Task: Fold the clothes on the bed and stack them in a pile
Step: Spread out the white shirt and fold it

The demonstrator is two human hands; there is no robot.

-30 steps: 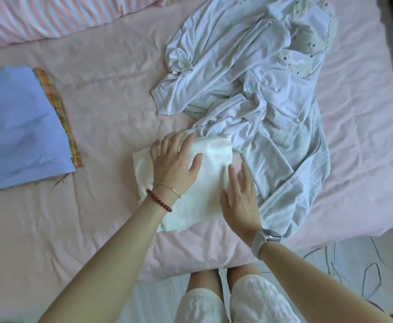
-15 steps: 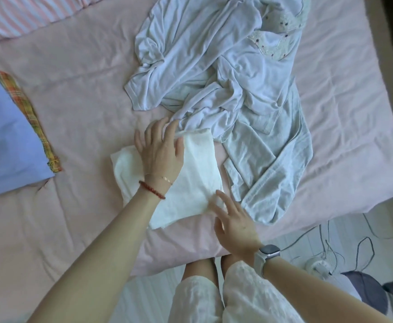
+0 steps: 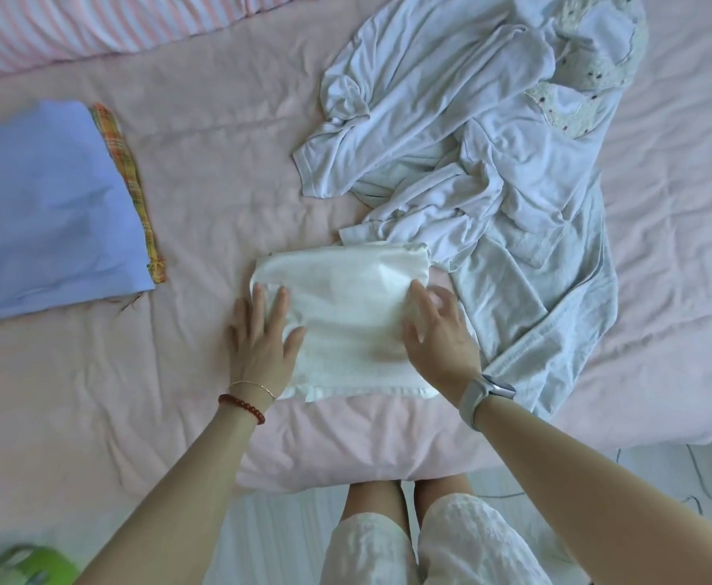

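A folded white garment [image 3: 346,306] lies near the front edge of the pink bed [image 3: 227,171]. My left hand [image 3: 263,342] rests flat on its left edge with straight fingers. My right hand [image 3: 441,339] lies on its right side; the fingers look slightly bent and blurred, touching the cloth. A heap of unfolded pale blue and white clothes [image 3: 493,154] spreads over the bed's right half, touching the white garment's far right corner. At the left sits a pile: a folded blue garment [image 3: 46,209] on top of a plaid one [image 3: 130,171].
A pink-striped pillow [image 3: 92,27] lies along the far left. The bed's front edge runs just below the white garment, with my legs and a pale floor beneath. A green object [image 3: 25,563] shows at the bottom left corner. Cables [image 3: 700,470] lie on the floor at right.
My left hand slid from the top of the white garment to its left edge. My right hand moved up from the front edge onto the garment's right side. The garment now lies squarer.
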